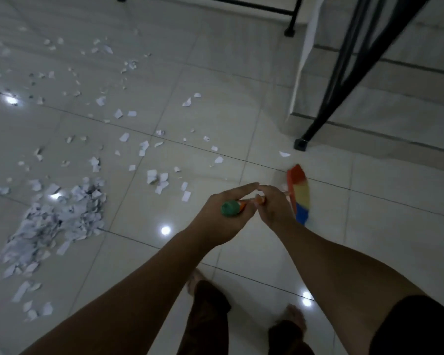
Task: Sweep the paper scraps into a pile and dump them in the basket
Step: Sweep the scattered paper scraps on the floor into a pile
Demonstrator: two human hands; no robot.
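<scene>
Two bare forearms reach from the near edge out over a glossy pale tile floor [254, 111], meeting at the hands in the middle. The left hand [215, 221] is seen from its back, fingers stretched almost straight toward the right, forefinger tip touching the right hand [276, 208]. That hand is turned knuckles up, its fingers curled round the handle [260, 200] of a broom [300, 193]. The handle's end lies in the crook between left thumb and forefinger, where a round green cap [230, 208] sticks out; whether the left thumb clamps it cannot be told. The thin orange handle runs from the cap under the left fingers to the right hand's grip, and beyond it, to the right and a little farther off, hangs the flat broom head, banded orange, yellow and blue and blurred. On the near left lies a ragged pile [62, 213] of crumpled white paper, well apart from the broom. Loose scraps [151, 175], small torn flakes, are strewn from the pile across the far left floor. Black metal legs [344, 85] stand at the far right.
</scene>
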